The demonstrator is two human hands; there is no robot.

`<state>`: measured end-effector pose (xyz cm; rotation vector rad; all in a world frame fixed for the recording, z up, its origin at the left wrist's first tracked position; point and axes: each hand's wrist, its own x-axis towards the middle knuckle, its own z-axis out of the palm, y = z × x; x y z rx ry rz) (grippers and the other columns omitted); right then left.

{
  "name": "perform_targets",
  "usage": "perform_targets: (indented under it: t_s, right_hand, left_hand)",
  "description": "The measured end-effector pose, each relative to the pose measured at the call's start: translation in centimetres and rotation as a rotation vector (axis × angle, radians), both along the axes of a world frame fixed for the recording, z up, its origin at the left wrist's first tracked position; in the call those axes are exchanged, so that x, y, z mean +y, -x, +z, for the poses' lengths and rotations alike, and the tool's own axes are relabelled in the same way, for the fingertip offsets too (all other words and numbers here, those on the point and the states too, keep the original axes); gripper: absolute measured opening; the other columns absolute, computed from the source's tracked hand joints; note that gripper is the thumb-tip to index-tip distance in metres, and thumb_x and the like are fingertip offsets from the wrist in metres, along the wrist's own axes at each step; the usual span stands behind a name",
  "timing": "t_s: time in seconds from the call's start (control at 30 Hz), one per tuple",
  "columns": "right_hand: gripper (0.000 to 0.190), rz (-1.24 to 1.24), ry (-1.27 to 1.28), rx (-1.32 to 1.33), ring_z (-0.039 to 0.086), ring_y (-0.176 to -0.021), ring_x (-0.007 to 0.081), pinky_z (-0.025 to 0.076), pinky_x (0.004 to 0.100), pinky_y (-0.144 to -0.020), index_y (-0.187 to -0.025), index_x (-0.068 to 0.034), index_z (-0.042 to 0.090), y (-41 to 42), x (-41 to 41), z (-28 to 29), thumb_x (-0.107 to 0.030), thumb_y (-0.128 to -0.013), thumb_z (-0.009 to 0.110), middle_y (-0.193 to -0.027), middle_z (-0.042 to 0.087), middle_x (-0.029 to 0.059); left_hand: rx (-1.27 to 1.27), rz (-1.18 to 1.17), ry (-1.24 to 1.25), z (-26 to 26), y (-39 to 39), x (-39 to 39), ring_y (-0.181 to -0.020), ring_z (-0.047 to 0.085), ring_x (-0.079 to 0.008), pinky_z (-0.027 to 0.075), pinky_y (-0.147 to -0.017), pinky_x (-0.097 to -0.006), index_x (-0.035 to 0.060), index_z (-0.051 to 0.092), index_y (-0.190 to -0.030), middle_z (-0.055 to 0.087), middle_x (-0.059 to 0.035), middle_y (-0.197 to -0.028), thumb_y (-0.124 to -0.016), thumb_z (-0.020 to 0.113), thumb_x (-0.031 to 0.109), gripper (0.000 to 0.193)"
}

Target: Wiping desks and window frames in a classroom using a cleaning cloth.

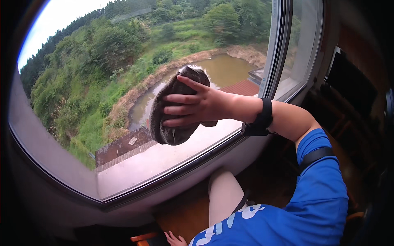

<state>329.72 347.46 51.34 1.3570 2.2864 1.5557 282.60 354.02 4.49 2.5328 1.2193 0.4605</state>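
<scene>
My right hand presses a dark grey-brown cloth flat toward the window pane, fingers spread over it. The cloth is folded and bunched, with its edges sticking out above and below my hand. Along the bottom picture edge, only the fingers of my left hand show, slightly apart with nothing seen in them. They are close to a wooden chair part.
A metal window frame stands upright to the right of the cloth. Below the pane runs the dark lower frame. My leg is near the wall under the window. A dark screen is at far right. Outside are a pond and trees.
</scene>
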Motion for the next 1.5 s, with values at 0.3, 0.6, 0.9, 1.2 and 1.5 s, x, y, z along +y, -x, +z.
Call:
perform_targets:
  t_s: [0.3,0.6,0.9,1.2,1.5]
  right_hand:
    - [0.067,-0.400,-0.507,0.273,0.037,-0.124,0.0305,0.030,0.0508,-0.101,-0.131,-0.012,0.043,-9.8,-12.4,2.5,-0.010,-0.067,0.064,-0.129,0.042,0.0101]
    - [0.076,-0.560,-0.511,0.660,0.038,-0.117,0.0354,0.036,0.0440,-0.096,-0.132,-0.005,0.038,-10.6,-16.4,-9.1,-0.002,-0.059,0.063,-0.126,0.040,0.0147]
    - [0.082,-0.020,-0.383,1.315,0.040,-0.113,0.0398,0.037,0.0437,-0.097,-0.133,-0.002,0.031,-0.5,-11.3,-16.2,0.002,-0.058,0.063,-0.126,0.039,0.0192]
    - [0.075,-0.176,0.244,1.058,0.039,-0.122,0.0277,0.032,0.0427,-0.102,-0.136,-0.007,0.036,3.8,-12.5,-16.1,-0.026,-0.072,0.068,-0.135,0.039,0.0104]
    - [0.067,-0.945,-0.224,1.306,0.032,-0.127,0.0361,0.027,0.0447,-0.105,-0.138,-0.008,0.030,-0.9,-34.8,-24.3,-0.003,-0.076,0.056,-0.141,0.031,0.0157]
  left_hand:
    - [0.037,0.002,0.025,1.9,-0.2,1.5,-0.119,0.041,-0.0413,0.038,-0.097,-0.0454,0.0048,0.038,-0.133,0.029,-0.0188,-0.143,-0.086,0.049,0.024,0.052]
    - [0.223,-0.329,-0.134,2.1,-2.7,8.5,-0.118,0.044,-0.0362,0.045,-0.086,-0.0468,0.0061,0.048,-0.122,0.042,-0.0164,-0.133,-0.080,0.060,0.024,0.048]
    - [-0.600,-0.918,0.630,27.8,-29.1,0.4,-0.116,0.051,-0.0219,0.043,-0.092,-0.0325,0.0026,0.044,-0.127,0.050,-0.0132,-0.128,-0.084,0.061,0.017,0.048]
    - [-0.919,-0.731,1.256,25.1,-33.2,-3.0,-0.122,0.040,-0.0205,0.032,-0.103,-0.0362,0.0073,0.040,-0.130,0.044,-0.0066,-0.130,-0.076,0.073,0.017,0.064]
    - [-1.094,0.155,-0.326,31.2,-17.8,17.6,-0.109,0.051,-0.0206,0.037,-0.097,-0.0344,0.0003,0.049,-0.120,0.054,-0.0112,-0.118,-0.077,0.073,0.024,0.055]
